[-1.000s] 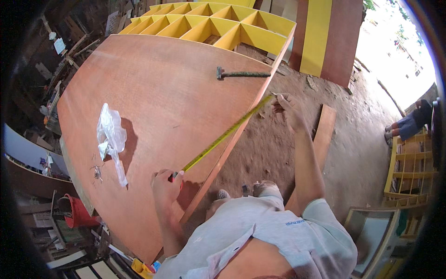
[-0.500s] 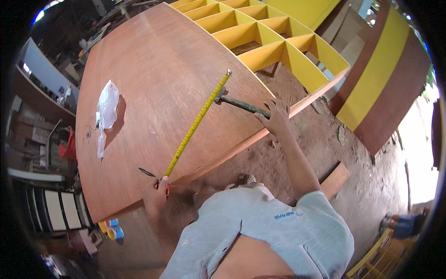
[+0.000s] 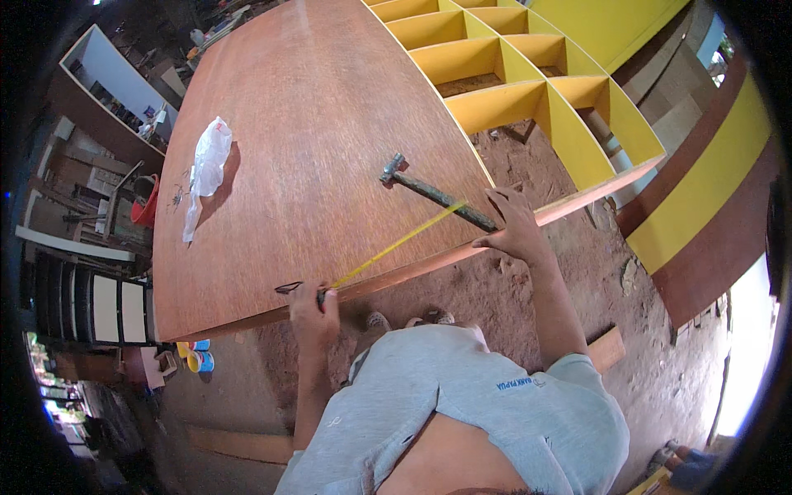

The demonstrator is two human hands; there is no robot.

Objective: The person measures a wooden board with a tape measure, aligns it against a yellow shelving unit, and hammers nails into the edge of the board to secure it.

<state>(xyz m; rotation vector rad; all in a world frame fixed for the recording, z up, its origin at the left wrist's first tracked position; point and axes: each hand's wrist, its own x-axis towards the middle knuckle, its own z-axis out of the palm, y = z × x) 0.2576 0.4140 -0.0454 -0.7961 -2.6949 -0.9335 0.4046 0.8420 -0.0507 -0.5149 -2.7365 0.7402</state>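
My left hand (image 3: 313, 318) is closed round a tape measure (image 3: 322, 295) at the near edge of a brown wooden panel (image 3: 297, 157). Its yellow blade (image 3: 396, 245) stretches to the right, its far end overlapping the handle of a hammer (image 3: 437, 195). The hammer lies on the panel, head away from me. At the handle's end is my right hand (image 3: 520, 227), thumb and fingers spread along the panel's edge, not visibly gripping it. A thin dark looped thing (image 3: 289, 287) sticks out beside my left hand; I cannot tell what it is.
A white plastic bag (image 3: 212, 161) lies on the panel's left part, with small dark bits, perhaps nails, beside it. A yellow gridded wooden frame (image 3: 516, 107) adjoins the panel at the right. Paint cans (image 3: 200, 360) and a red bucket (image 3: 145, 200) stand at the left.
The tape's blade has swung down and right, from pointing away over the panel to lying toward the hammer's handle. My right hand stays by the handle's end. The whole view has shifted.
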